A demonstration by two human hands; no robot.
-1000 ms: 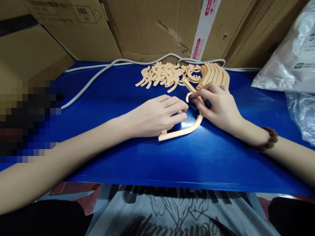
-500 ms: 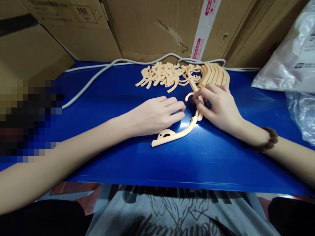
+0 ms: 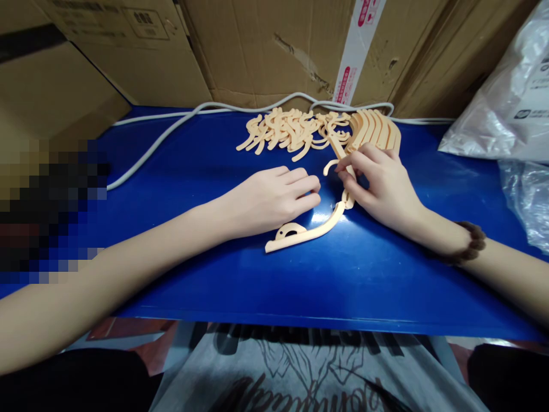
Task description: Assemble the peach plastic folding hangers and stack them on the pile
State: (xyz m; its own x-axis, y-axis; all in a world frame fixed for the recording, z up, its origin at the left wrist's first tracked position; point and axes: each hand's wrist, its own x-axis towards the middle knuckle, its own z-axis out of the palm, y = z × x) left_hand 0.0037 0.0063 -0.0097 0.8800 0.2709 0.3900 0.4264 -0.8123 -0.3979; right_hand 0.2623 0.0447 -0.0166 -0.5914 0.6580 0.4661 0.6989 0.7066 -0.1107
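Observation:
A beige folding clothes hanger (image 3: 315, 233) lies slantwise across the front of the pile, its one arm pointing towards the lower left. My right hand (image 3: 380, 180) pinches it near its middle, close to a small curved hook (image 3: 329, 167); the fingers partly cover that joint. Left of the hook, my left hand (image 3: 277, 197) is closed, fingers curled and knuckles up, just above the hanger's lower arm. Its palm side is hidden, so whatever it may hold does not show. A gap separates its fingertips from my right hand.
Behind the hands lie a heap of loose curved beige pieces (image 3: 285, 131) and a row of nested hanger arms (image 3: 373, 129). A white cable (image 3: 158, 146) runs along the back against cardboard boxes (image 3: 266, 51). Plastic bags (image 3: 493, 109) occupy the right side of the blue table (image 3: 206, 280).
The hanger's lower left end has shifted slightly upward in the view. My left hand has drawn back a touch to the left; my right hand keeps its pinch with almost no movement.

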